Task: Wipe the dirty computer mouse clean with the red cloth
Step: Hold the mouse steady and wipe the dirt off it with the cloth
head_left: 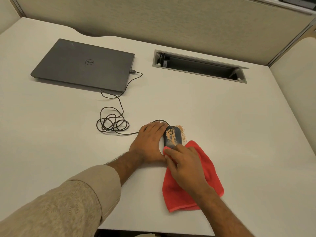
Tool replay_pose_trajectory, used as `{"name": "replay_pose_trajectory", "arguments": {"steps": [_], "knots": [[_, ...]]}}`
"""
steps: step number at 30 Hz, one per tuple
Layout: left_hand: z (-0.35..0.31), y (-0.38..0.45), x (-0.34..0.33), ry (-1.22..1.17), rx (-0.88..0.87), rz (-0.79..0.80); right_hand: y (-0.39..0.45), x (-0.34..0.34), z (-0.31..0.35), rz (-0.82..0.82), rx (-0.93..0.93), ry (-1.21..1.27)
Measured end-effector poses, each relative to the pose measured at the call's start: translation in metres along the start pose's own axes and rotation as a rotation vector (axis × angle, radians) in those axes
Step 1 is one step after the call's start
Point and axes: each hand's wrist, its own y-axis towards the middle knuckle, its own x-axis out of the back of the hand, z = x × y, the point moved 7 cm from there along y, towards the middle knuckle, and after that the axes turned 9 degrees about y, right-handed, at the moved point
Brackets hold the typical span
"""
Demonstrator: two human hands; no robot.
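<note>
- Bracing: left hand (150, 141) lies flat, fingers straight, against the computer mouse (172, 135) left flank.
- right hand (184, 165) pinches the red cloth (207, 165) at the mouse's near end (closer hand for the stroke).
- Mouse long axis runs away from the person, mid-desk (222, 117).
- Tan crumbs coat its top, some spilled right.

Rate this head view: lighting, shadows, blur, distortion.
Head view: soft, even, warm light; faint shadows under the closed grey laptop and left hand; no harsh glare; wide-angle bowing of the white desk edges; tan powder on the black computer mouse reads clearly.
</note>
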Motion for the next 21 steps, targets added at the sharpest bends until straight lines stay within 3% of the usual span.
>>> {"name": "replay_pose_trajectory", "arguments": {"steps": [5,9,14,18,21], "knots": [[0.000,0.000,0.002,-0.002,0.009,-0.014,0.001,0.016,-0.019,-0.129,-0.180,0.020],[0.000,0.000,0.000,0.004,-0.002,0.003,0.003,0.003,-0.002,0.030,-0.038,0.024],[-0.002,0.000,0.003,-0.003,-0.001,-0.014,0.006,0.019,-0.018,-0.121,-0.185,0.050],[-0.001,0.000,0.002,-0.024,-0.007,-0.016,0.007,0.008,-0.007,0.016,-0.105,0.063],[-0.002,0.000,0.002,-0.016,-0.001,-0.023,0.008,0.019,-0.020,-0.095,-0.186,0.108]]}}
